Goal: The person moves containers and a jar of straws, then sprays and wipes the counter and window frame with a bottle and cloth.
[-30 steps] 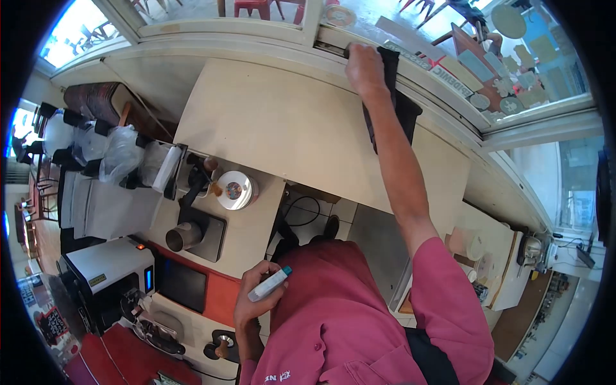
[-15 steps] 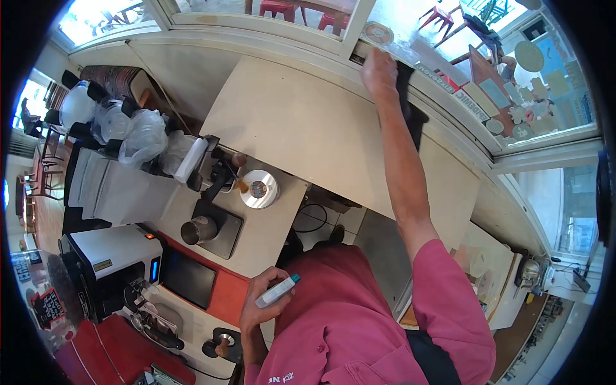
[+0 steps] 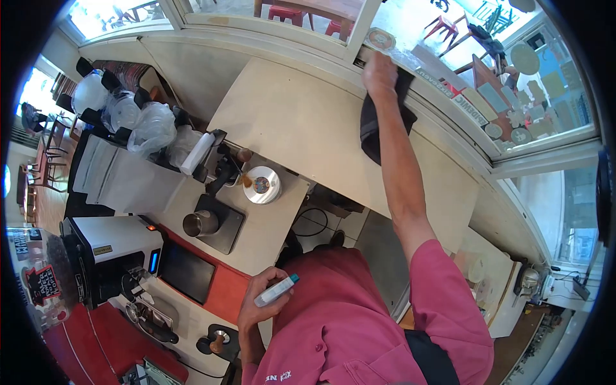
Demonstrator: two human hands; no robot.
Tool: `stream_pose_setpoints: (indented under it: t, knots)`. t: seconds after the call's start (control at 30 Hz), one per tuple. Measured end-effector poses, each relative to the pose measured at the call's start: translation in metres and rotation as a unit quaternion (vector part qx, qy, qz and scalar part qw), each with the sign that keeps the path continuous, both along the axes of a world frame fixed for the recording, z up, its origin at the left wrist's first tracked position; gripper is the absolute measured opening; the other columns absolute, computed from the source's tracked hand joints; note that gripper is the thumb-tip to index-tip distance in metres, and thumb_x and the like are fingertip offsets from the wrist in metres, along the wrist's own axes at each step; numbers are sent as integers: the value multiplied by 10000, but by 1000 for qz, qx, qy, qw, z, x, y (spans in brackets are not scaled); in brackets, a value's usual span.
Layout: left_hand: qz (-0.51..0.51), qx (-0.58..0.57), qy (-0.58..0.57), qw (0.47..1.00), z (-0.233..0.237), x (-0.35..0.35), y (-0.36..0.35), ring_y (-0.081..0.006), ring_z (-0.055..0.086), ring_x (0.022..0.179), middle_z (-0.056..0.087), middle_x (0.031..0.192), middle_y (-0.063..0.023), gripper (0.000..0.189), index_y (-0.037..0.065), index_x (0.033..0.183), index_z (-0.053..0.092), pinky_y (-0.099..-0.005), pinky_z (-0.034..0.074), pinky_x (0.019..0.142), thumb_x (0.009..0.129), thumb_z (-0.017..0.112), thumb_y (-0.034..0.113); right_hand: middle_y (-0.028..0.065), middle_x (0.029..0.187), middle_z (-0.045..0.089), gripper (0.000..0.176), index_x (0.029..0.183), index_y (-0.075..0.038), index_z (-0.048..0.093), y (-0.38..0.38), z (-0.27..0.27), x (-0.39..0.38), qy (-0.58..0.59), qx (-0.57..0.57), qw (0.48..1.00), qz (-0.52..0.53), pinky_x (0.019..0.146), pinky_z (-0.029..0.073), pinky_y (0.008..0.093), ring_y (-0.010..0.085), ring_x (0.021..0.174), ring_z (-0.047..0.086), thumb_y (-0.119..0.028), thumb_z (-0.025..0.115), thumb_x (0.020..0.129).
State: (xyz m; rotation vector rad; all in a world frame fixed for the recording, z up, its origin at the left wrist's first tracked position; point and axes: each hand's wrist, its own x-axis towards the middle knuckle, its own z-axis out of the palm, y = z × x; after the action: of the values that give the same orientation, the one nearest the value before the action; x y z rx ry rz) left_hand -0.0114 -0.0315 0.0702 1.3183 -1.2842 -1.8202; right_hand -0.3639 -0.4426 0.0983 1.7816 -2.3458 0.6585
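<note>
My left hand (image 3: 262, 299), near my waist, is closed around a small whitish bottle with a teal cap (image 3: 276, 290). Its cap end points up and right. At the far end of my stretched arm, my right hand (image 3: 380, 77) is closed on a black cloth (image 3: 373, 133) at the window sill (image 3: 359, 61). The cloth hangs from the hand on both sides of the wrist, its lower part over the pale counter (image 3: 295, 122). My fingers and forearm hide part of it.
A metal cup (image 3: 201, 223) stands on a dark scale (image 3: 228, 232) at left, near a round white-and-silver container (image 3: 263, 186). Plastic-wrapped lids (image 3: 152, 128) fill a rack. A white-and-black machine (image 3: 112, 244) and a tamper (image 3: 219, 342) are lower left. Stickers cover the window (image 3: 471, 106).
The black cloth has swung left, and more of it shows left of my right forearm. My right hand remains at the sill, and my left hand still holds the bottle.
</note>
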Motion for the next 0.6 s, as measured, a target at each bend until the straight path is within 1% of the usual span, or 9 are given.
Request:
stream_pose_setpoints:
  t: [0.07, 0.17, 0.27, 0.3, 0.33, 0.43, 0.53, 0.57, 0.6]
  knots:
    - [-4, -28, -7, 1000, 2, -5, 1, -35, 554, 582, 609, 719, 18, 203, 28, 998, 602, -214, 425, 512, 818, 688, -6, 235, 1042, 705, 222, 1019, -21, 703, -12, 0, 7, -15, -5, 1000, -14, 861, 573, 533, 436, 1005, 688, -146, 555, 912]
    - [-12, -1, -38, 999, 9, -10, 2, -49, 557, 589, 610, 697, 0, 220, 21, 975, 607, -234, 434, 544, 788, 720, 40, 222, 1011, 714, 220, 1014, -31, 715, -7, 6, -14, -20, 20, 999, 22, 814, 592, 512, 415, 972, 705, -159, 573, 905]
    - [-13, 7, -30, 999, 12, -16, 2, -42, 550, 595, 609, 708, 6, 222, 24, 978, 605, -227, 428, 546, 790, 722, 40, 206, 1001, 725, 201, 982, -37, 734, 13, 4, -11, 21, -6, 1000, -15, 790, 603, 488, 392, 952, 719, -156, 600, 892]
    - [-9, 9, -23, 1000, 11, -18, 4, -41, 546, 591, 609, 709, 8, 222, 25, 979, 605, -226, 425, 542, 791, 722, 36, 238, 973, 708, 200, 978, 14, 701, 7, -6, -7, 17, -22, 1000, 1, 813, 593, 524, 446, 928, 699, -128, 592, 889]
    - [-10, 11, -16, 1000, 8, -22, 5, -40, 542, 588, 608, 711, 11, 222, 26, 980, 606, -225, 421, 539, 791, 722, 33, 234, 942, 705, 188, 961, 8, 700, -1, -15, -2, 6, -23, 1000, -1, 783, 600, 525, 440, 923, 699, -132, 611, 874]
    - [-20, 35, -12, 999, 24, -40, 4, -36, 532, 591, 605, 717, 17, 211, 28, 976, 607, -223, 410, 534, 794, 715, 16, 246, 940, 702, 192, 984, 11, 706, -8, -15, 7, -97, -112, 989, 15, 852, 567, 503, 465, 954, 682, -109, 625, 858]
    - [-41, 37, -21, 998, 23, -46, 8, -45, 559, 643, 618, 757, 11, 185, 28, 975, 616, -218, 434, 560, 815, 705, 6, 253, 967, 703, 253, 1067, 21, 696, 2, -12, -24, -235, -133, 958, 98, 868, 548, 473, 434, 983, 685, -120, 657, 861]
    - [-50, 34, -23, 998, 20, -49, 10, -50, 574, 667, 625, 775, 8, 174, 27, 976, 620, -216, 449, 573, 825, 703, 4, 189, 977, 728, 260, 1095, 26, 693, 10, -14, -35, -363, -165, 910, 111, 845, 550, 424, 334, 989, 703, -116, 683, 878]
    - [-47, 18, -22, 998, 20, -55, 11, -41, 557, 655, 618, 765, 12, 180, 27, 973, 615, -216, 431, 565, 818, 703, 3, 113, 1018, 731, 228, 1107, 24, 685, 19, -14, -48, -544, -158, 811, 146, 849, 547, 360, 250, 978, 701, -112, 662, 926]
